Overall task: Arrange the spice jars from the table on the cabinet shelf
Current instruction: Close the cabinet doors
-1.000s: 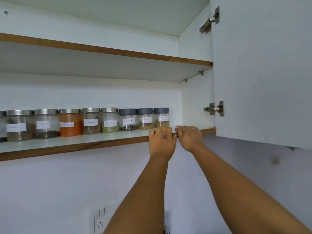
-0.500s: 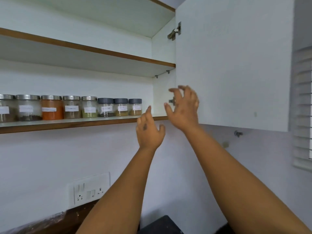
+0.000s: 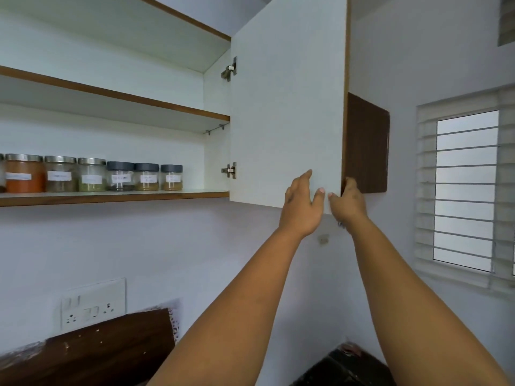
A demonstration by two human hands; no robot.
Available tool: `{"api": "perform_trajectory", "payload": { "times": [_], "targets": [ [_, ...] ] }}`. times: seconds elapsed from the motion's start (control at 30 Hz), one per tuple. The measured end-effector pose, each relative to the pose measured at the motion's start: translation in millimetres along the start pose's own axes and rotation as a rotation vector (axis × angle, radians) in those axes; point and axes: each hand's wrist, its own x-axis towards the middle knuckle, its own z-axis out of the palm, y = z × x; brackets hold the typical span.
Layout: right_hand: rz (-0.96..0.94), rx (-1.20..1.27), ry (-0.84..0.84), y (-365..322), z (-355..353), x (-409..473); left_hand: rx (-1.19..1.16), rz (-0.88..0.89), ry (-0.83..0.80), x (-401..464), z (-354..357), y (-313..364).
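White walls and a louvred window (image 3: pixel 465 188) frame the open cabinet, where the spice jars (image 3: pixel 119 176) stand in a row on the lower shelf (image 3: pixel 111 196), well left of both hands. They look like glass, rigid, smooth and breakable, best gripped round the body under the lid. The left hand (image 3: pixel 302 201) lies flat on the cabinet door (image 3: pixel 287 107) while the right hand (image 3: pixel 348 203) curls round its free edge.

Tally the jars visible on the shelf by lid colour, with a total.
Silver-lid jars: 3 fully in view, plus a sliver of another at the frame's left edge, not counted
Dark grey-lid jars: 3
Total: 6
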Motion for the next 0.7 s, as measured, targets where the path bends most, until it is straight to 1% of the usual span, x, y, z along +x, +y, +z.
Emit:
{"api": "perform_trajectory", "payload": {
  "times": [0.1,0.2,0.33,0.4,0.47,0.53,0.57,0.6,0.67,0.7],
  "targets": [
    [-0.061,0.000,-0.010,3,-1,-12,-0.035,-0.057,0.034,-7,6,0],
    [-0.160,0.028,-0.012,-12,9,-34,-0.070,-0.026,0.111,-17,-4,-1],
    [-0.284,0.140,-0.010,-49,44,-81,-0.069,0.062,0.357,-23,-47,-10],
    [-0.399,0.116,0.014,-69,67,-100,-0.071,0.061,0.467,-27,-78,-21],
    [-0.489,0.060,0.050,-84,92,-114,0.004,0.074,0.531,-34,-109,-32],
    [-0.561,0.078,0.069,-95,119,-124,0.107,0.087,0.576,-45,-137,-42],
    [-0.591,0.129,0.061,-99,131,-128,0.165,0.088,0.593,-50,-148,-45],
    [-0.583,0.239,0.031,-104,143,-131,0.233,0.081,0.603,-54,-159,-49],
    [-0.482,0.489,-0.101,-116,167,-135,0.383,0.065,0.614,-60,-178,-58],
    [-0.463,0.546,-0.163,-121,181,-136,0.456,0.066,0.625,-62,-188,-63]
  ]
}}
